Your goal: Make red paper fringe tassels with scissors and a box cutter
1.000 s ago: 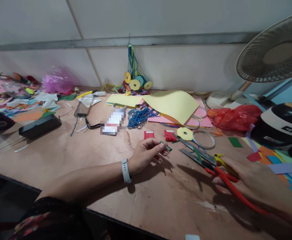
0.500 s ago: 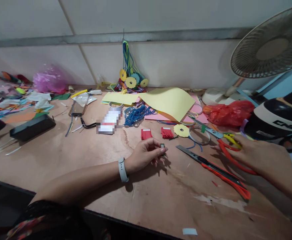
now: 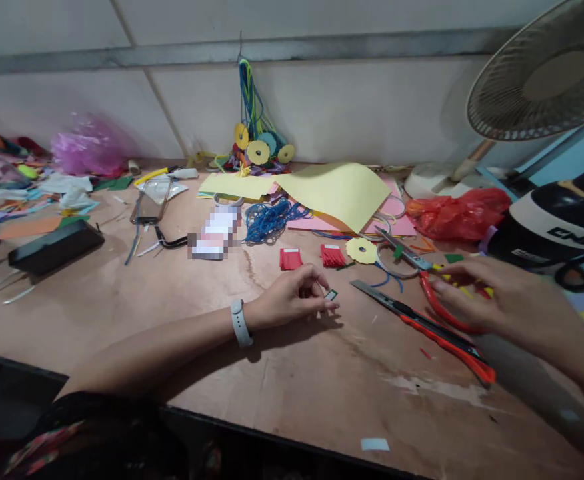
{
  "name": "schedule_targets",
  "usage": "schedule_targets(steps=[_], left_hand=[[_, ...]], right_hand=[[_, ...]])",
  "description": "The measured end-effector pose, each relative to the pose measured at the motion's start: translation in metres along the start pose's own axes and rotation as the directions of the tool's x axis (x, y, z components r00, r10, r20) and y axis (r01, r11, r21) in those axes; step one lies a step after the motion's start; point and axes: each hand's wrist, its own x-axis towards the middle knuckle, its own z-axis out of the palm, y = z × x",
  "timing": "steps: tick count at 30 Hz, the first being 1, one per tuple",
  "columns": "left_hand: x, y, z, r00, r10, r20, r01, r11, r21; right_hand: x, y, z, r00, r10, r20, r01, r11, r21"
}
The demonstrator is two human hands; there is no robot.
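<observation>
My left hand (image 3: 299,297) is closed in a pinch on a small dark green piece (image 3: 331,295) with a white face, held just above the table. At the right, my right hand (image 3: 492,293) has its thumb and fingers around the red handles of the scissors (image 3: 437,300); the blades point away to the upper left. A cutter (image 3: 422,327) with a red and black handle lies between my hands. Two red fringed pieces (image 3: 291,259) (image 3: 333,255) with white strips lie beyond my left hand, beside a scalloped yellow disc (image 3: 362,251).
Yellow sheets (image 3: 335,190), blue cord (image 3: 272,220) and a phone (image 3: 217,232) lie farther back. A fan (image 3: 547,73), a red plastic bag (image 3: 465,213) and a black-and-white object (image 3: 557,223) stand right. At the left are a dark box (image 3: 57,247) and paper scraps.
The view has shifted slightly. My right hand and the scissors' handles have moved left, and the handles sit closer to the cutter. The small green piece in my left hand has tilted.
</observation>
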Motion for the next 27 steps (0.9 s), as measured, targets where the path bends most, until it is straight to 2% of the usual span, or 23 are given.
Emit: schedule_targets(steps=[1, 3, 5, 7, 11, 13, 15, 17, 18, 19, 21, 23, 24, 27], left_hand=[[0.0, 0.0, 0.0, 1.0, 0.012, 0.014, -0.012, 1.0, 0.008], [-0.001, 0.001, 0.001, 0.998, 0.04, 0.04, -0.042, 0.998, 0.037], [-0.002, 0.001, 0.002, 0.995, 0.071, 0.068, -0.077, 0.993, 0.086], [-0.003, 0.001, 0.003, 0.988, 0.096, 0.118, -0.109, 0.988, 0.111], [-0.003, 0.0, 0.002, 0.981, 0.109, 0.161, -0.131, 0.982, 0.136], [-0.003, -0.001, 0.0, 0.985, 0.109, 0.137, -0.131, 0.977, 0.168], [-0.002, -0.001, -0.003, 0.986, 0.114, 0.12, -0.136, 0.971, 0.195], [-0.002, -0.001, -0.004, 0.987, 0.118, 0.104, -0.141, 0.959, 0.247], [-0.002, -0.001, -0.004, 0.989, 0.119, 0.089, -0.14, 0.948, 0.286], [-0.002, 0.0, -0.004, 0.991, 0.117, 0.072, -0.134, 0.934, 0.331], [-0.003, 0.003, -0.004, 0.994, 0.106, 0.03, -0.109, 0.905, 0.411], [-0.004, 0.007, -0.003, 0.995, 0.101, -0.009, -0.084, 0.873, 0.48], [-0.004, 0.008, -0.003, 0.994, 0.105, -0.025, -0.077, 0.85, 0.521], [-0.009, 0.013, -0.002, 0.984, 0.17, -0.058, -0.085, 0.725, 0.683]], right_hand=[[-0.002, -0.01, 0.0, 0.999, -0.033, -0.025, 0.036, 0.993, 0.111], [-0.005, -0.037, 0.002, 0.987, -0.13, 0.1, 0.084, 0.924, 0.373], [-0.006, -0.069, 0.007, 0.907, -0.241, 0.344, -0.007, 0.81, 0.586], [-0.003, -0.096, 0.015, 0.834, -0.333, 0.441, -0.15, 0.631, 0.761], [0.002, -0.123, 0.034, 0.824, -0.41, 0.391, -0.252, 0.353, 0.901], [0.002, -0.126, 0.043, 0.834, -0.392, 0.388, -0.295, 0.277, 0.915], [0.0, -0.126, 0.049, 0.859, -0.326, 0.395, -0.325, 0.249, 0.913], [-0.001, -0.124, 0.051, 0.873, -0.275, 0.402, -0.332, 0.267, 0.905], [-0.001, -0.123, 0.051, 0.881, -0.261, 0.394, -0.312, 0.307, 0.899], [0.0, -0.121, 0.05, 0.894, -0.253, 0.37, -0.264, 0.371, 0.89], [0.003, -0.115, 0.044, 0.935, -0.225, 0.274, -0.099, 0.576, 0.811], [0.005, -0.104, 0.035, 0.968, -0.211, 0.138, 0.082, 0.781, 0.619], [0.005, -0.098, 0.03, 0.972, -0.216, 0.089, 0.142, 0.849, 0.508], [-0.003, -0.08, 0.019, 0.969, -0.243, 0.05, 0.226, 0.948, 0.223]])
